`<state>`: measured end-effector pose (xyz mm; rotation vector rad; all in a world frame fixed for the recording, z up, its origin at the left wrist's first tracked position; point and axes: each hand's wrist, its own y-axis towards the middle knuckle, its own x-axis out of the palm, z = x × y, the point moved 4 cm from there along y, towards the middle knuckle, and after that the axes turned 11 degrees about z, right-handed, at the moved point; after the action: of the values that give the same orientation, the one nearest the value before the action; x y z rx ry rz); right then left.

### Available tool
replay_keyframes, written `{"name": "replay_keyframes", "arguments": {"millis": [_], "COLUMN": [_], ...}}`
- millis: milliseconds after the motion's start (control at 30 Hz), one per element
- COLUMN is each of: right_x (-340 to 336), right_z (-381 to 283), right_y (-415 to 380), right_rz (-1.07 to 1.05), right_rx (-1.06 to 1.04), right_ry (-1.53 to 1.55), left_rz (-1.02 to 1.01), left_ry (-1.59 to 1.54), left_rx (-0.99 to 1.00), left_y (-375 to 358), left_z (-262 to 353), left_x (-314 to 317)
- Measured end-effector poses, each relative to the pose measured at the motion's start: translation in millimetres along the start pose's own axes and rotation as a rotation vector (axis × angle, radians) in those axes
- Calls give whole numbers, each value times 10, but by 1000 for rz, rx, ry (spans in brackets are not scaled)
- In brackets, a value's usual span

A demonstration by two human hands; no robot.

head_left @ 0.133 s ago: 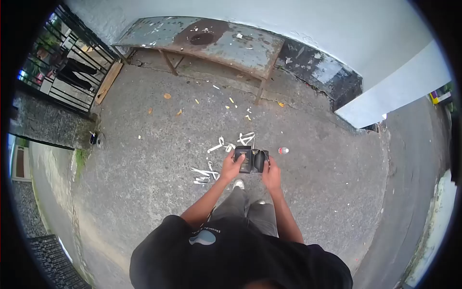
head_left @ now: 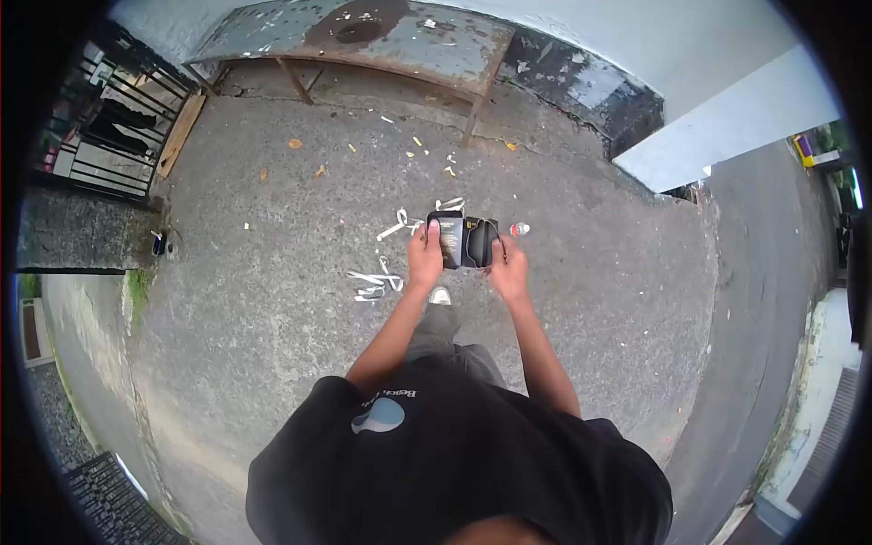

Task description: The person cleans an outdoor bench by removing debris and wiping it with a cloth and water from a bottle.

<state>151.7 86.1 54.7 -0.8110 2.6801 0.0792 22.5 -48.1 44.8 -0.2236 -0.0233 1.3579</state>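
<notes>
A black box (head_left: 481, 243), opened out into two halves, is held in front of me above the ground. My left hand (head_left: 426, 256) grips its left half, thumb lying across a face with small pale print. At the right edge, my right hand (head_left: 507, 270) closes its fingers on the other half, which shows a dark, rounded hollow. White strips (head_left: 374, 279) lie loosely curled on the concrete beyond and left of my hands. Just past the right hand is a small clear container with red on it (head_left: 519, 230).
A worn metal-topped bench (head_left: 436, 54) stands against the far wall. Scraps and dry leaves (head_left: 295, 143) dot the concrete. A barred gate (head_left: 127, 118) is at left, with dark-clothed legs (head_left: 118, 127) behind it. A white pillar (head_left: 727, 118) rises at right. My white shoe (head_left: 440, 296) shows below the box.
Both hands and the box appear farther up the view, and the box's left face now catches more light. The whole scene has shifted up and slightly left as my head moved.
</notes>
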Motion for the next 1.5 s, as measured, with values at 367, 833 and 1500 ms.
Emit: {"name": "replay_keyframes", "arguments": {"millis": [367,833,1500], "right_x": [-647,1279,3433], "right_z": [-201,-643,-833], "right_y": [-1726,-2218,-1025], "right_rz": [139,-324,799], "right_rx": [304,138,304], "right_ry": [253,60,347], "left_rz": [-77,208,1171], "left_ry": [263,279,779], "left_rx": [205,189,-278], "left_y": [-998,-352,1628], "left_z": [254,-216,-1442], "left_x": [-813,-3046,-9039]}}
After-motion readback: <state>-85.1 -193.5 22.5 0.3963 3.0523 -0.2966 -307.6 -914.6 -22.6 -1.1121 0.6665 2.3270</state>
